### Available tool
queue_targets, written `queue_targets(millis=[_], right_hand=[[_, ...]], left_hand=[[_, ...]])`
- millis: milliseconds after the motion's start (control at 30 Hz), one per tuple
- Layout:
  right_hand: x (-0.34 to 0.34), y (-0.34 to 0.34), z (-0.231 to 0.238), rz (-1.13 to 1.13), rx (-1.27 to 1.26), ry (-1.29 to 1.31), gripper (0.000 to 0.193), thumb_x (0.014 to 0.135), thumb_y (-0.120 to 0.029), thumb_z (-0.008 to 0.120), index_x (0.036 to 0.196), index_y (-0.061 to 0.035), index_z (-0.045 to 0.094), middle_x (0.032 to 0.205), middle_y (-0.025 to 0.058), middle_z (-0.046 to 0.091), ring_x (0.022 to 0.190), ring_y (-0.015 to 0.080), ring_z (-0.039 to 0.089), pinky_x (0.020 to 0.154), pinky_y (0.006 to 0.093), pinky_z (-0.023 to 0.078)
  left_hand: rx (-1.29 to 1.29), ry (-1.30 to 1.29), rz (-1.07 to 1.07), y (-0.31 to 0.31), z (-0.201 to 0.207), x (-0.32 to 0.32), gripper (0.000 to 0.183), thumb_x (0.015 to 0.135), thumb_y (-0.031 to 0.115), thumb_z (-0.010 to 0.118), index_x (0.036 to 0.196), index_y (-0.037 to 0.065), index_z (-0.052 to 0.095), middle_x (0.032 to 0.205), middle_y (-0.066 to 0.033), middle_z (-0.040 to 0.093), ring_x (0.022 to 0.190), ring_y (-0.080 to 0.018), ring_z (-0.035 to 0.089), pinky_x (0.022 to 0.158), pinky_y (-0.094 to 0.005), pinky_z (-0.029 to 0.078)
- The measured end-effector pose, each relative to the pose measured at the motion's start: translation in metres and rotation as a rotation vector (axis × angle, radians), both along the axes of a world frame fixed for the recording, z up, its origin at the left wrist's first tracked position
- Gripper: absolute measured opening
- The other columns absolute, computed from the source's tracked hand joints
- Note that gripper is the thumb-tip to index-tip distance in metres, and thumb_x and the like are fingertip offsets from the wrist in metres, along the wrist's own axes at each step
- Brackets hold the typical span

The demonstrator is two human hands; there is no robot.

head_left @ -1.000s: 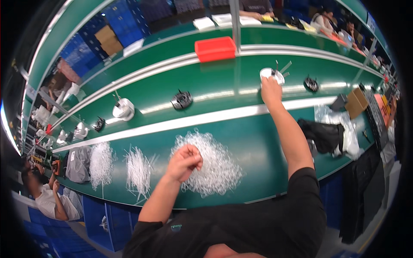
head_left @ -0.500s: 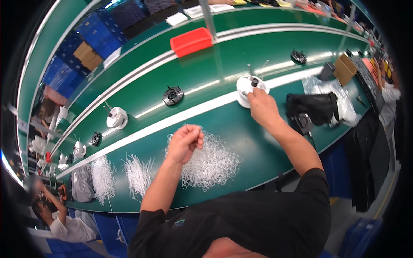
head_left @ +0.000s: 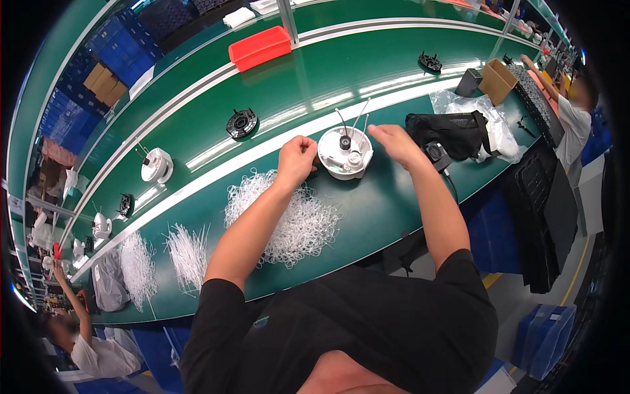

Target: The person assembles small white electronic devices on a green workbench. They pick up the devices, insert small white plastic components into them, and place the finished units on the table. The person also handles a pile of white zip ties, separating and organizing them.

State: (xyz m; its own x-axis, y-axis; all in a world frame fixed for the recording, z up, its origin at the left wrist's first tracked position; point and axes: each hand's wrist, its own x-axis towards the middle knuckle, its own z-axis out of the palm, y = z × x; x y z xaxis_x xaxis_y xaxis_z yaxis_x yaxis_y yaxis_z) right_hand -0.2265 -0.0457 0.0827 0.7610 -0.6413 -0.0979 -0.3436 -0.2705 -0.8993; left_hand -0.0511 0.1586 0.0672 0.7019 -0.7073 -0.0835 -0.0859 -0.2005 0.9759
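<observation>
A round white plastic housing (head_left: 341, 172) sits on the green bench in front of me, with a black knob-like part and several thin wires standing up from it. At its left side is my left hand (head_left: 298, 159), fingers curled together in a pinch; what they hold, if anything, is hidden. My right hand (head_left: 397, 144) is at the housing's right, its fingers stretched out close to the upright wires, with no grip on them visible. Below my left forearm lies a heap of looped white ties (head_left: 298, 226).
Left of the heap are straighter white ties (head_left: 187, 256) and another pile (head_left: 138, 269). The conveyor carries black round parts (head_left: 241, 123) and another white housing (head_left: 157, 165). A red bin (head_left: 260, 49) stands beyond; a black bag (head_left: 446, 134) and cardboard box (head_left: 497, 81) lie right. Co-workers sit at both sides.
The white housing has come off the conveyor strip toward me onto the bench. My right hand has left its top for its right side; my left hand has moved up to its left side.
</observation>
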Motion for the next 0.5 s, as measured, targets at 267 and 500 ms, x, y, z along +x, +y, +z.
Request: queue_targets(millis=[267,500], right_hand=[[0.049,0.001,0.011,0.212,0.134,-0.201,0.031,0.091,-0.023,0.069,0.109,0.0024,0.073,0.099,0.0106,0.074,0.09,0.0148,0.066,0.082,0.031,0.051],[0.068,0.017,0.024,0.217,-0.256,-0.026,0.024,0.088,-0.023,0.07,0.106,-0.0073,0.076,0.087,0.0125,0.074,0.078,0.0185,0.069,0.074,0.0334,0.053]], left_hand=[[0.018,-0.1,-0.022,0.007,0.01,-0.003,0.016,0.091,0.016,0.066,0.09,0.001,0.066,0.075,-0.0036,0.068,0.064,-0.0099,0.064,0.054,-0.0262,0.051],[0.035,-0.137,-0.081,0.011,0.013,0.004,0.015,0.09,0.013,0.068,0.095,-0.001,0.071,0.079,-0.0036,0.069,0.062,-0.0087,0.06,0.055,-0.0251,0.051]])
